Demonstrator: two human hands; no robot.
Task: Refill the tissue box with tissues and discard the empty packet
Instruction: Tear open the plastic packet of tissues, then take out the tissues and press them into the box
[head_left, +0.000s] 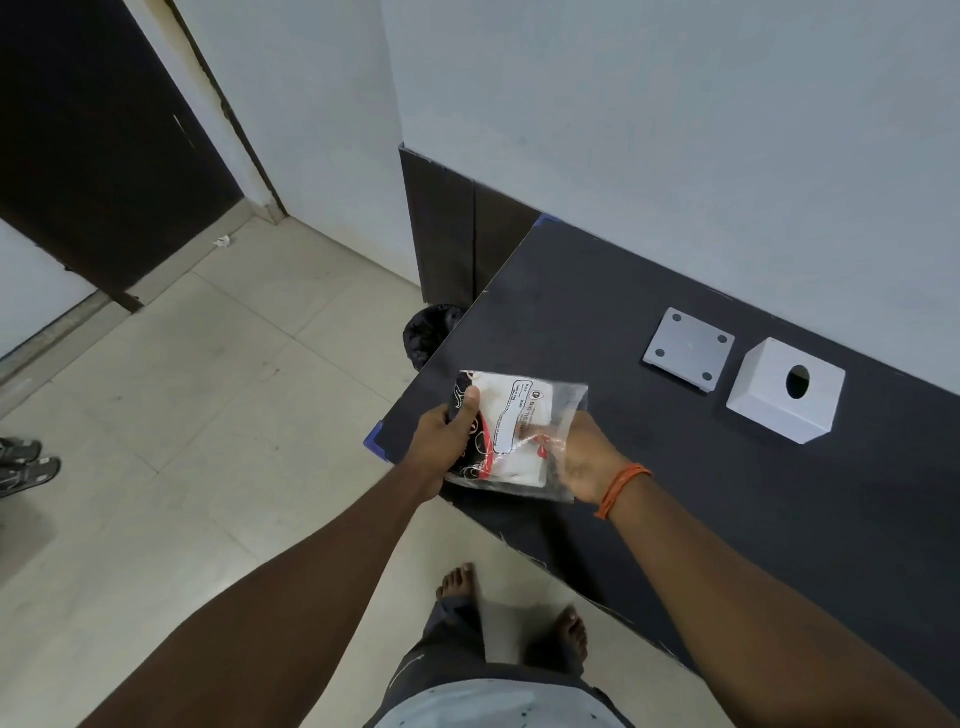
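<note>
Over the near-left corner of the dark table (701, 499) I hold a clear plastic tissue packet (519, 421) with white tissues and black-and-red print. My left hand (449, 441) grips its left side, thumb on top. My right hand (584, 457), with an orange thread at the wrist, reaches into the packet's open right end, fingers showing through the plastic. A white cube tissue box (784, 397) with a round hole on top stands on the table to the right. Its flat white base plate (688, 349) lies separately beside it.
A bin lined with a black bag (428, 332) stands on the floor beyond the table's left edge. A dark door (104, 156) is at the far left, sandals (26, 465) lie at the left edge, and my bare feet (519, 608) stand on the tiled floor.
</note>
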